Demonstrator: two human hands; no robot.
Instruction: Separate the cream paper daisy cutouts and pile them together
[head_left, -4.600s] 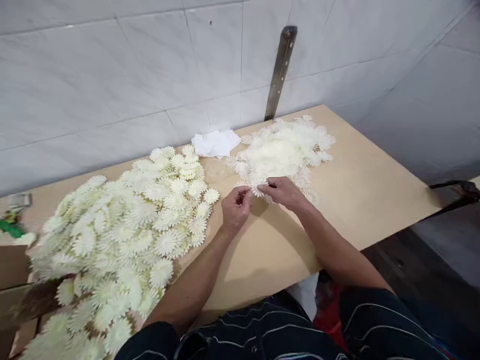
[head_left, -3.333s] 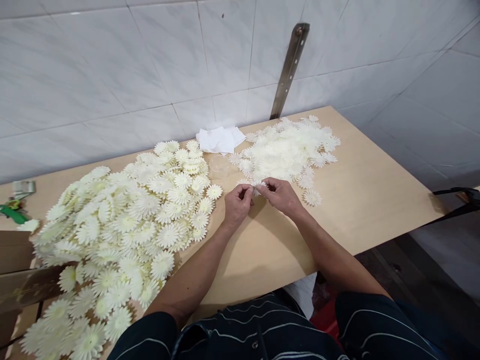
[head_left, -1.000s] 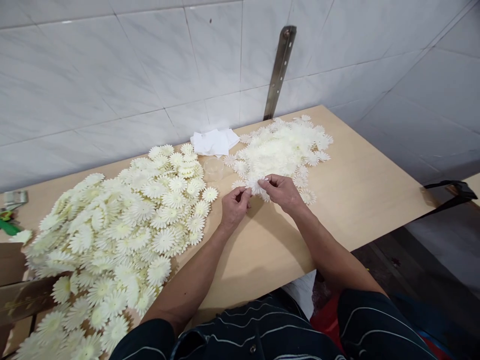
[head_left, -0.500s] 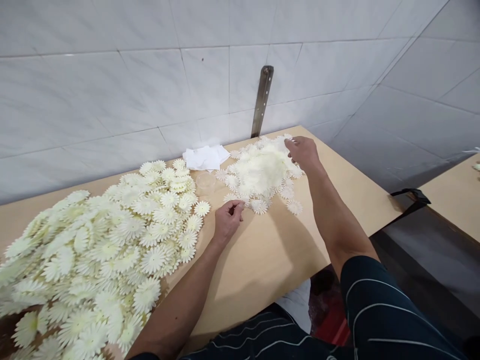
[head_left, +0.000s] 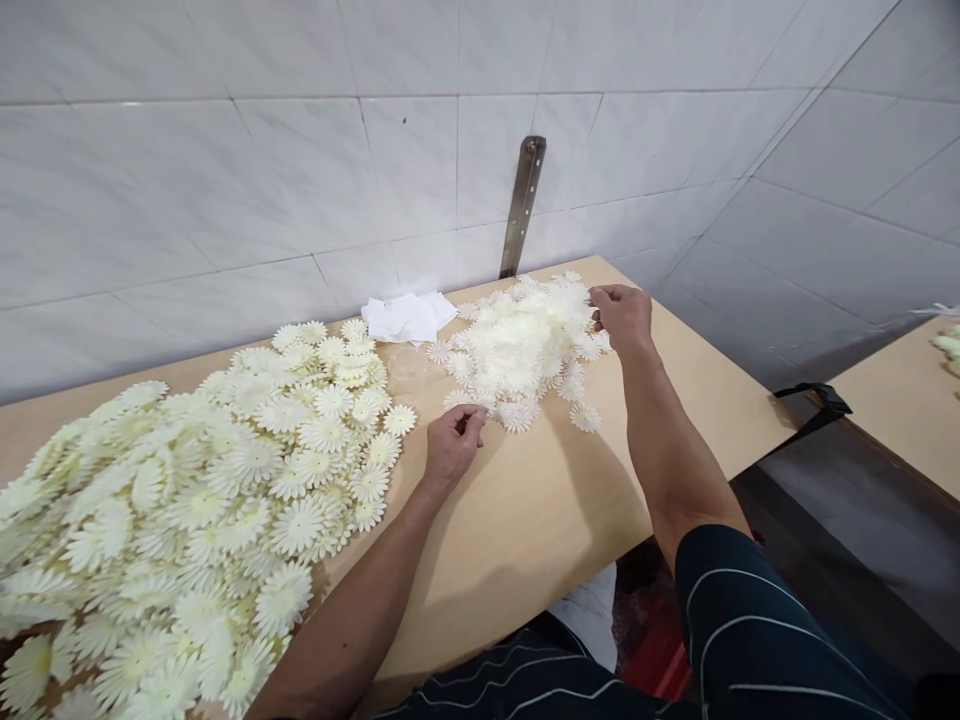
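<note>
Two heaps of daisy-shaped fabric flower pieces lie on the table. My right hand point(head_left: 624, 312) is at the far right side of the smaller, whiter heap point(head_left: 517, 345), thumb and fingers pinched on a pale flower piece point(head_left: 576, 298) that blends into the heap. Near that heap's front left edge is my left hand point(head_left: 454, 440), its thumb and fingertips pressed together. Anything between them is too small to tell. The larger cream-yellow heap point(head_left: 247, 480) spreads to the left of my left forearm, with a single flower piece point(head_left: 400, 420) at its right edge.
White paper pieces point(head_left: 409, 317) lie against the tiled wall, with a clear round disc point(head_left: 409, 362) before them. A metal bracket point(head_left: 523, 205) is fixed upright on the wall. The wooden table point(head_left: 525, 520) ends at the right, near a black strap point(head_left: 821, 395) and another table point(head_left: 900, 390).
My right hand has moved slightly right, away from the middle of the white heap, which looks less blurred. My left hand stays nearly in place, pinched as before. The view has shifted slightly.
</note>
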